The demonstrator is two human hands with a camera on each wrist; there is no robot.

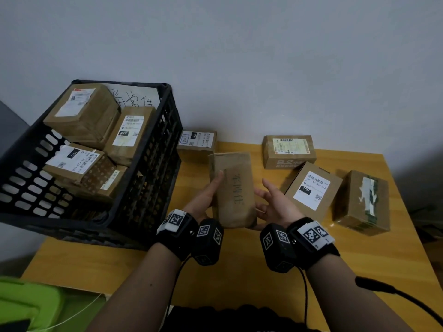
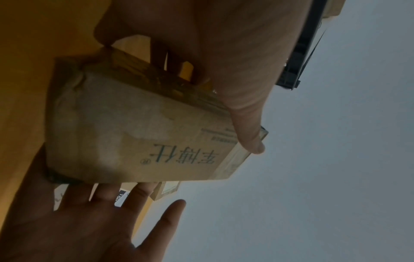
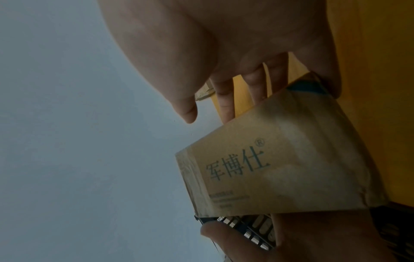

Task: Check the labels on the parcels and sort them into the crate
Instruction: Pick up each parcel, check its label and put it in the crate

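Note:
A brown cardboard parcel (image 1: 231,190) with green printed characters stands on end above the wooden table (image 1: 239,271). My left hand (image 1: 208,195) grips its left side, thumb (image 2: 246,131) on the printed face and fingers behind. No shipping label shows on this face (image 2: 139,134). My right hand (image 1: 273,202) is at the parcel's right, fingers straight and spread behind its lower edge, thumb (image 3: 186,109) clear of the box (image 3: 280,168). The black plastic crate (image 1: 153,164) stands tilted at the left and holds several labelled parcels.
Loose parcels lie on the table: one beside the crate (image 1: 196,142), one at the back (image 1: 288,150), one with a white label (image 1: 311,190), one taped at the right (image 1: 364,202). A handwritten paper (image 1: 134,97) lines the crate's back wall. A green object (image 1: 28,303) lies below left.

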